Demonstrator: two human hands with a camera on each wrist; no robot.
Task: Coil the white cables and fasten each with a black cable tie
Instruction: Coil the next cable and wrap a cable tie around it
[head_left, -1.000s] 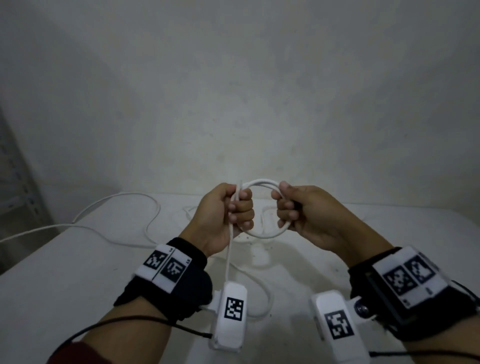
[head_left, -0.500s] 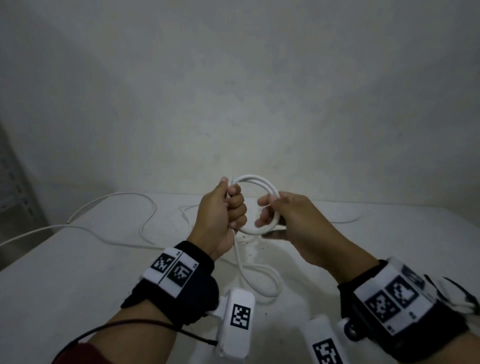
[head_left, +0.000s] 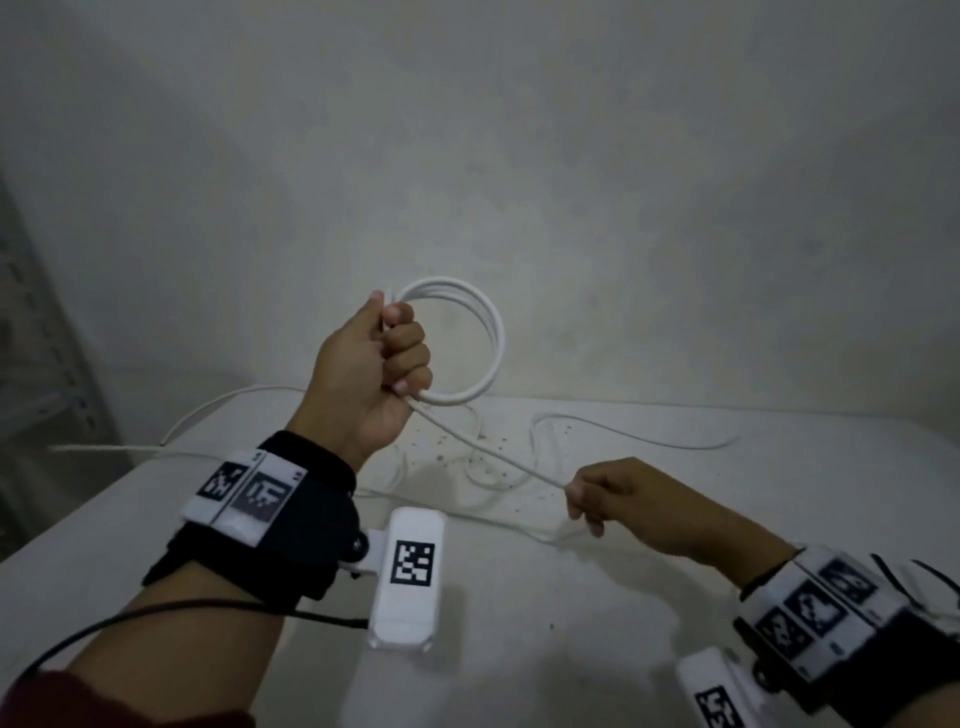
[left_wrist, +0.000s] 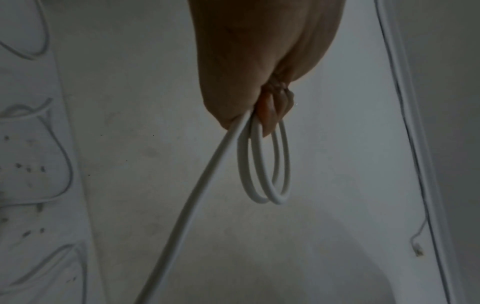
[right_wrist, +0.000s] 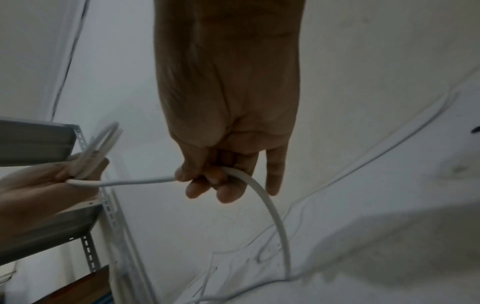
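My left hand (head_left: 395, 358) is raised above the white table and grips a coil of white cable (head_left: 491, 338) with several loops; in the left wrist view the loops (left_wrist: 267, 168) hang from the fist (left_wrist: 249, 98). A straight run of the cable (head_left: 488, 447) slants down to my right hand (head_left: 592, 499), which holds it low over the table. In the right wrist view the curled fingers (right_wrist: 207, 181) enclose the cable (right_wrist: 270, 209), which bends down to the tabletop. No black cable tie is visible.
More loose white cable (head_left: 639, 436) trails over the white table (head_left: 675, 597), and another length (head_left: 208, 410) runs off its left edge. A metal shelf rack (head_left: 31, 364) stands at the left. A plain wall rises behind the table.
My hands have parted: the left rose with the coil, while the right slid down and to the right along the cable, drawing a straight length between them.
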